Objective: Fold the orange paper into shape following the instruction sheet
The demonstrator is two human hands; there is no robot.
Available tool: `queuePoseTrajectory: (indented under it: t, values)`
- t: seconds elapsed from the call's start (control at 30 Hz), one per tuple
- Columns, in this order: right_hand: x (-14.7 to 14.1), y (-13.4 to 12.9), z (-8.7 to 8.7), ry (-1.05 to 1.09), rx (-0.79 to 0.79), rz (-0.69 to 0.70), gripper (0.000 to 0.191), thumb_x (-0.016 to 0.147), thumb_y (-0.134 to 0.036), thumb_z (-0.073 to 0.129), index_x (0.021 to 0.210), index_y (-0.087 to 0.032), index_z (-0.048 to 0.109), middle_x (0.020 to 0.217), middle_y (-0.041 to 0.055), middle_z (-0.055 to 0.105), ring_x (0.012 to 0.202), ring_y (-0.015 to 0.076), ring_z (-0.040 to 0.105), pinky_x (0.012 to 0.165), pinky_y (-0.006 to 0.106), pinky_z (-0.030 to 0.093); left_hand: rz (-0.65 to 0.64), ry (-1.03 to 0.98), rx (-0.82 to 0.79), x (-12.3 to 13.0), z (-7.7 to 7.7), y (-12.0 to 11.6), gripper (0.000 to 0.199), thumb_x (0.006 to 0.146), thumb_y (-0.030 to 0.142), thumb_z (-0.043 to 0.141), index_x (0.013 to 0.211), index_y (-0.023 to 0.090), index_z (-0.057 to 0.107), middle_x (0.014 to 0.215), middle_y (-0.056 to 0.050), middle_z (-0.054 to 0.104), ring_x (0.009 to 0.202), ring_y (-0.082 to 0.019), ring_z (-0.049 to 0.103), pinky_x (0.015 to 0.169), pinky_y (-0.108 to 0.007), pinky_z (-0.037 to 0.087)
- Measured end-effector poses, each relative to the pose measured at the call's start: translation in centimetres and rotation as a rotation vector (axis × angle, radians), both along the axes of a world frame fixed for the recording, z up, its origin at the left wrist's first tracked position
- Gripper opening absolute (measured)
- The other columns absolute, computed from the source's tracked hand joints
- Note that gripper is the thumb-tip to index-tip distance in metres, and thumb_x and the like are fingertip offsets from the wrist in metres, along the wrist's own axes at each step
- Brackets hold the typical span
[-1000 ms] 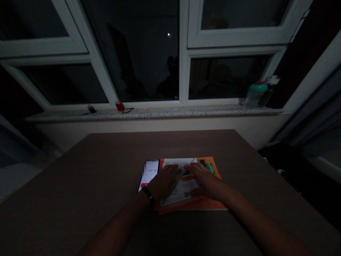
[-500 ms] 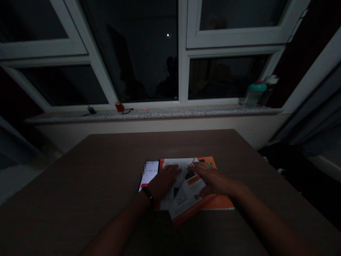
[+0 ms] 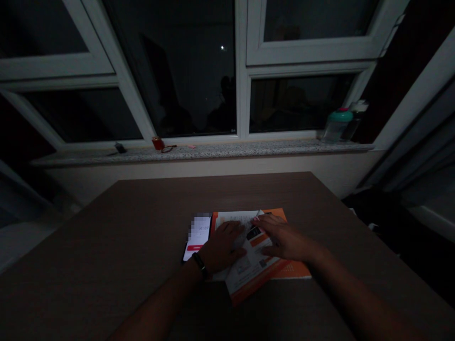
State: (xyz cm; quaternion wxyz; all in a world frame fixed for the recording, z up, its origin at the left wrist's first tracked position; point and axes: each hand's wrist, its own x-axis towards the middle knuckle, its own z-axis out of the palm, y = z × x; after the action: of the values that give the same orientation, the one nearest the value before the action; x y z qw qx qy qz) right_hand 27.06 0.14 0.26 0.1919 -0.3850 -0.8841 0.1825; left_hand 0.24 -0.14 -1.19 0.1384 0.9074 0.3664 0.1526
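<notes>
On the table lies an orange booklet (image 3: 296, 271) with printed pages. One page (image 3: 238, 282) is folded over diagonally, its lower corner jutting past the booklet's near edge. My left hand (image 3: 222, 246), a black band on its wrist, rests on the left part of the paper with fingers stretched out. Across the upper right of the folded page lies my right hand (image 3: 284, 237), its thumb apart from its fingers and the fingertips at the fold. Beside the booklet's left edge is a lit phone (image 3: 199, 232) showing a timer, partly behind my left hand.
The brown table (image 3: 159, 203) ends before a granite windowsill (image 3: 220, 150). On the sill stand a small red jar (image 3: 157, 143), a bottle with a teal lid (image 3: 336, 125) and a clear bottle (image 3: 355, 121). The room is dim.
My left hand has slid slightly right and nearer, its thumb now showing over the folded page. More of the phone screen is uncovered. My right hand stays almost still.
</notes>
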Motion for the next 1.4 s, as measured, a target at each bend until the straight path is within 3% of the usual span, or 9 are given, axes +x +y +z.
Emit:
queuePoseTrajectory:
  t: [0.1,0.2,0.33,0.5,0.7,0.97,1.4]
  values:
    - [-1.8,-0.1,-0.8,0.145,0.132,-0.222,0.052,0.087,-0.027,0.063,0.137,-0.020,0.050,0.132,0.0129,0.056,0.123,0.0278,0.050,0.105,0.046,0.041,0.000,-0.012,0.017,0.0,-0.2,0.1,0.058,0.092,0.044,0.059,0.141,0.020,0.041,0.146,-0.014,0.041,0.135,-0.031,0.036,0.111,-0.051,0.034]
    - [-3.7,-0.1,-1.6,0.167,0.221,-0.301,0.049,0.088,-0.025,0.061,0.136,-0.020,0.049,0.131,0.0132,0.056,0.123,0.0285,0.050,0.103,0.048,0.044,-0.003,-0.012,0.032,-0.1,-0.5,0.1,0.055,0.094,0.042,0.057,0.141,0.020,0.041,0.147,-0.013,0.040,0.135,-0.030,0.036,0.111,-0.050,0.034]
    - [-5.3,-0.1,-2.1,0.010,0.359,-0.377,0.050,0.088,-0.026,0.060,0.136,-0.016,0.050,0.130,0.0146,0.057,0.123,0.0324,0.048,0.111,0.057,0.033,0.004,0.003,0.018,0.1,-0.5,0.1,0.055,0.092,0.041,0.059,0.140,0.020,0.042,0.147,-0.013,0.040,0.135,-0.030,0.036,0.111,-0.050,0.034]
    - [-5.9,-0.2,-3.1,0.005,0.322,-0.337,0.051,0.090,-0.024,0.056,0.139,-0.014,0.045,0.137,0.0164,0.052,0.129,0.0327,0.043,0.108,0.053,0.040,-0.002,-0.004,0.041,0.1,-0.5,0.1,0.052,0.092,0.041,0.061,0.137,0.019,0.045,0.145,-0.013,0.043,0.135,-0.030,0.037,0.111,-0.051,0.034]
    - [-5.5,-0.2,-4.0,0.091,0.238,-0.300,0.052,0.095,-0.028,0.051,0.143,-0.015,0.038,0.138,0.0169,0.048,0.132,0.0308,0.041,0.110,0.051,0.040,0.006,-0.030,0.071,0.1,-0.9,0.2,0.041,0.098,0.028,0.050,0.138,0.022,0.044,0.144,-0.011,0.044,0.134,-0.027,0.039,0.111,-0.049,0.035]
    - [-4.9,-0.2,-4.6,0.088,0.234,-0.272,0.058,0.094,-0.028,0.053,0.148,-0.020,0.032,0.143,0.0161,0.045,0.136,0.0314,0.037,0.110,0.054,0.038,0.017,0.010,0.064,0.1,-1.2,0.4,0.044,0.096,0.021,0.054,0.138,0.023,0.043,0.147,-0.010,0.041,0.136,-0.025,0.037,0.113,-0.046,0.034]
    - [-2.9,-1.3,-3.6,0.055,0.163,-0.200,0.063,0.093,-0.026,0.052,0.150,-0.021,0.028,0.147,0.0145,0.041,0.139,0.0288,0.035,0.112,0.051,0.035,0.007,0.015,0.043,0.1,-1.3,0.5,0.046,0.095,0.019,0.054,0.139,0.022,0.043,0.148,-0.011,0.040,0.138,-0.026,0.033,0.113,-0.048,0.033]
